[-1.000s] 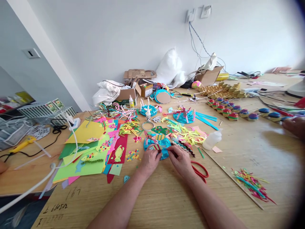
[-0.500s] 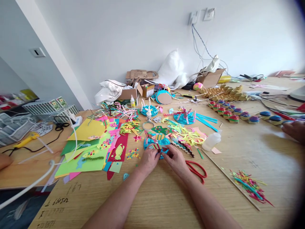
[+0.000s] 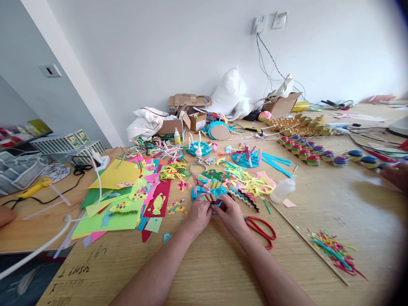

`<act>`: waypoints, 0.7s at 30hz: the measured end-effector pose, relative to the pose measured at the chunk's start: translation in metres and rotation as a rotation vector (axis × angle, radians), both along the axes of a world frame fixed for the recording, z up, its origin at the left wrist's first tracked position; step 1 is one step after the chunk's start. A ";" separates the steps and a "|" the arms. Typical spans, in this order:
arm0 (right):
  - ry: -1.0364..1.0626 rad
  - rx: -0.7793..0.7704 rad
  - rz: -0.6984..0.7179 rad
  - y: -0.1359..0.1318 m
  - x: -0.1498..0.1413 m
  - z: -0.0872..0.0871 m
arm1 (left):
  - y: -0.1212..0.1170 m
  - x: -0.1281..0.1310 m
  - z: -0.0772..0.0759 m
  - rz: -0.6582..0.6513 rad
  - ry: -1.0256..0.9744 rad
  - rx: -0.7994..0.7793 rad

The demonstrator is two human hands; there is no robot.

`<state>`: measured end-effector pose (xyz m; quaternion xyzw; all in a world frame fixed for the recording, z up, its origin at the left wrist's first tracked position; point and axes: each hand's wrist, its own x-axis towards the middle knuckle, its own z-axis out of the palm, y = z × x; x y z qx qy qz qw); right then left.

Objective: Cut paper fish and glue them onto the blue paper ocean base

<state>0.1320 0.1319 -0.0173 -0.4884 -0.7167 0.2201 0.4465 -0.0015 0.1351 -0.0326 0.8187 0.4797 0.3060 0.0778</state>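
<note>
Right hand (image 3: 232, 213) has been brought leftward, near the middle of the frame; its fingertips, set apart from the left hand (image 3: 198, 214) a second ago, are now closed in against the left fingertips at the striped fish (image 3: 207, 198). The gap between the hands has been narrowed, so less of the blue disc (image 3: 198, 193) is shown there. More of the red scissors (image 3: 262, 232) has been uncovered, right of centre. View shifted slightly: wall socket (image 3: 280, 20), upper right, is seen farther right.
</note>
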 end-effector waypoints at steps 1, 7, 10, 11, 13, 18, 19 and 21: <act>-0.003 0.000 0.002 0.000 0.000 0.000 | 0.000 0.000 -0.001 -0.002 -0.006 0.002; 0.000 0.020 0.022 0.000 0.000 0.000 | 0.002 -0.002 -0.004 -0.026 -0.028 0.035; 0.000 0.029 0.013 0.000 0.000 -0.001 | 0.002 -0.003 -0.003 -0.041 -0.031 0.040; -0.002 0.030 0.014 0.000 -0.001 -0.001 | 0.001 -0.003 -0.003 -0.043 -0.031 0.040; -0.006 0.029 0.017 0.000 -0.001 0.000 | 0.001 -0.003 -0.002 -0.043 -0.034 0.039; -0.024 0.029 0.013 0.000 -0.001 -0.001 | 0.000 -0.003 -0.002 -0.039 -0.032 0.032; -0.029 0.023 0.011 0.000 -0.001 -0.001 | 0.000 -0.003 -0.002 -0.036 -0.026 0.026; -0.039 0.007 0.006 -0.001 -0.001 -0.003 | -0.001 -0.003 -0.002 -0.028 -0.012 0.021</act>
